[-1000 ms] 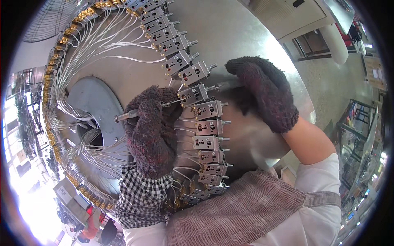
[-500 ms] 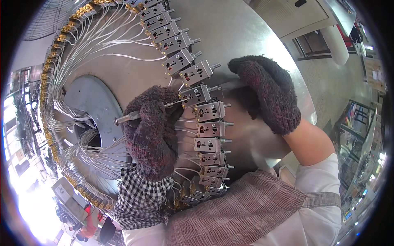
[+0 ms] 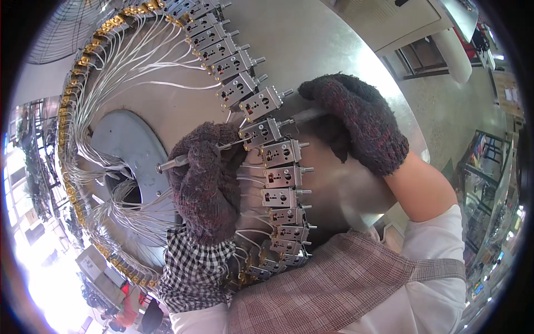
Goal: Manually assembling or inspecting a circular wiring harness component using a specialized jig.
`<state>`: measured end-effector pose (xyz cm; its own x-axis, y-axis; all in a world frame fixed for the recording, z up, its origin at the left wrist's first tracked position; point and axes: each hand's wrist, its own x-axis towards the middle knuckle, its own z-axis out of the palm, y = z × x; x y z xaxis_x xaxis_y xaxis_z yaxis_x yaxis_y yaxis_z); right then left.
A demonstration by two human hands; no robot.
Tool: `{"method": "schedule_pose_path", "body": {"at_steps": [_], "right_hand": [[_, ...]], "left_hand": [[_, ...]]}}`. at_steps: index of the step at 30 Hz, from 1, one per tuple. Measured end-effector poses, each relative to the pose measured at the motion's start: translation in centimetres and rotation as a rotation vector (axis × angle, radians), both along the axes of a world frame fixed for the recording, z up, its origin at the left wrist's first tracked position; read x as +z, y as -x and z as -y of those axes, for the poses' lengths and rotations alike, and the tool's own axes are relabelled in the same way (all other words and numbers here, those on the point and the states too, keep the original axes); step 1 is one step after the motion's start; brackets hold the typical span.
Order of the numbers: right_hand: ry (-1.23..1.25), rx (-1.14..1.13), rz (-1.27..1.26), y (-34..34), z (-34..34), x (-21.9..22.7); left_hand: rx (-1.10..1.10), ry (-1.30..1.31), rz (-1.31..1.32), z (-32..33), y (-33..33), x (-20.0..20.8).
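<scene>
I am gripping a slim metal tool (image 3: 179, 162) in my gloved left hand (image 3: 206, 181), its handle end sticking out on the far side of my fingers from a silver box (image 3: 260, 134). Its thin shaft is extending past my fingertips over that box; whether it is touching, I cannot tell. My gloved right hand (image 3: 359, 119) is curling beyond the box's post (image 3: 287, 122), a blurred grey shape showing between fingertips and post. More boxes (image 3: 279, 177) are curving past my left fingers, and white wires (image 3: 83, 119) are fanning out behind them.
</scene>
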<state>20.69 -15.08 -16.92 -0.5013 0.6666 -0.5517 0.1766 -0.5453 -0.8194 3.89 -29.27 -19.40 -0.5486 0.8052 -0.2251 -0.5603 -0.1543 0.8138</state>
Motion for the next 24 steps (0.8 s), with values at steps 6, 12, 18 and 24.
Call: {"method": "schedule_pose_path", "body": {"at_steps": [6, 12, 18, 24], "right_hand": [[-0.043, -0.058, -0.188, -1.0, -0.2, -0.6], [0.013, 0.084, -0.039, -1.3, -1.0, -0.6], [-0.007, 0.013, -0.123, -1.3, -0.6, -1.1], [0.014, 0.092, -0.087, -1.9, -0.9, -0.6]], "left_hand": [[-0.029, -0.004, -0.016, -0.7, -0.4, 0.1], [-0.065, -0.055, -0.009, -0.9, -0.3, -0.7], [-0.072, -0.053, -0.015, -0.6, -0.5, -0.9], [-0.065, -0.052, -0.021, -0.7, -0.8, -0.8]]}}
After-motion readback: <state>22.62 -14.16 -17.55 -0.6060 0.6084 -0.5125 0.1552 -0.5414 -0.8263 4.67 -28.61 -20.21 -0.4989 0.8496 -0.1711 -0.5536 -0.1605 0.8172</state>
